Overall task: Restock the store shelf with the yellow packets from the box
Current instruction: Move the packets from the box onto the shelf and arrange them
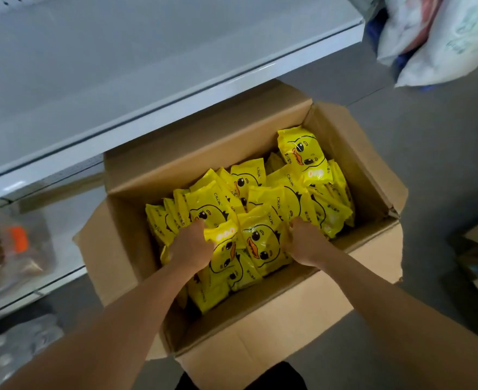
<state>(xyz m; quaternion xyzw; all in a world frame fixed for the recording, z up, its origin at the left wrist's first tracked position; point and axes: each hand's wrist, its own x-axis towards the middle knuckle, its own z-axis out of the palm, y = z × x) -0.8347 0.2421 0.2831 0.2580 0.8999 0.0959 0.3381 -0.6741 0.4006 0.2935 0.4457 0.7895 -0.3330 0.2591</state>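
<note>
Both hands are down in the open cardboard box [260, 327] on the floor, w/ the yellow packets [263, 209] heaped loose inside, most of them still there, so restock looks barely begun. Left hand [191, 246] has fingers curled into the pile, gripping the near-left edge of a packet cluster [256, 243]; right hand [306, 242] does the same on its right side, fingers dug under and closed on the packets. So a two-handed squeeze on a bunch, approx. several packets pressed between the palms. Main risk, in my view: packets are glossy film and soft, and a stack held only by side pressure can buckle in the middle, so inner ones slide out and drop back in or onto the floor on the way up. Another: the far box flap [204, 142] sits just under the lip of the white shelf [147, 80], which overhangs the box at far left, so a fast lift could knock the bundle or knuckles on that edge. Squeezing too hard may crease or burst a seal. Lower shelf [63, 220] at left holds other goods, blurred, can't tell what.
</note>
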